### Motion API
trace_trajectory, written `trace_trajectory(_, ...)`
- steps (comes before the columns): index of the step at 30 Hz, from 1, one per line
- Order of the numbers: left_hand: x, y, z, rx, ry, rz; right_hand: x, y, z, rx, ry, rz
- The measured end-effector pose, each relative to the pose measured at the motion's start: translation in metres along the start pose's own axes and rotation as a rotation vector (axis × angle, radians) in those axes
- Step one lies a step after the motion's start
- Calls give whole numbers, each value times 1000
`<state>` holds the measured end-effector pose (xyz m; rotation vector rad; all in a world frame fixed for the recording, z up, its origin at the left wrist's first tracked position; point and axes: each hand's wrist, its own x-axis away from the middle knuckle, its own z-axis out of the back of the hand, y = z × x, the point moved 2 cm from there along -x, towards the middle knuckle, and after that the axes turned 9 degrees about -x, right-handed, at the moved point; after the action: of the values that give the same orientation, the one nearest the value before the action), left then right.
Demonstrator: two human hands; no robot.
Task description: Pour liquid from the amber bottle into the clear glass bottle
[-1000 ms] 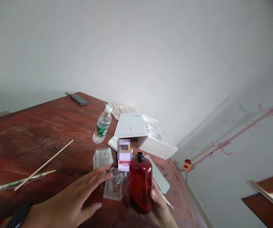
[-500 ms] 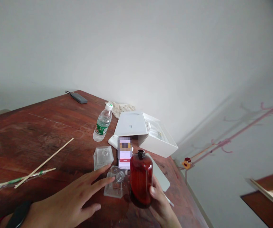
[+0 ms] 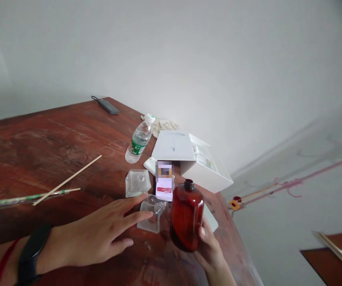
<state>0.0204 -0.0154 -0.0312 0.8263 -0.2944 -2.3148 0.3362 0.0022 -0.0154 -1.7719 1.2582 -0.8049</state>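
Observation:
My right hand (image 3: 210, 249) grips an amber-brown plastic bottle (image 3: 186, 215) with an uncapped black neck, holding it upright just above the wooden table (image 3: 48, 151). My left hand (image 3: 105, 234) lies flat with fingers spread, its fingertips touching a clear square glass bottle (image 3: 153, 215) that sits right beside the amber bottle. A second clear glass bottle (image 3: 137, 182) lies a little farther back. A black band is on my left wrist.
Behind stand a small carton with a blurred label (image 3: 165, 181), a water bottle (image 3: 138, 140), an open white box (image 3: 193, 159), a cloth (image 3: 163, 124) and a grey power bank (image 3: 108, 106). Thin sticks (image 3: 66, 182) lie to the left. The table's edge runs at right.
The view has swung left and down, so the table items sit higher and more to the right. My left arm shows more; both hands keep their hold and touch.

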Motion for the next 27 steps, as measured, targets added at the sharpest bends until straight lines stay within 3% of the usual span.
trace_trajectory(9, 1, 6, 0, 94, 74, 7, 2, 3, 11, 0, 10, -31)
trace_trajectory(22, 4, -11, -10, 28, 30, 121, -8, -3, -27, -158, -93, 35)
trace_trajectory(27, 5, -16, -11, 35, -26, 138, -12, 0, -26, -196, -141, 55)
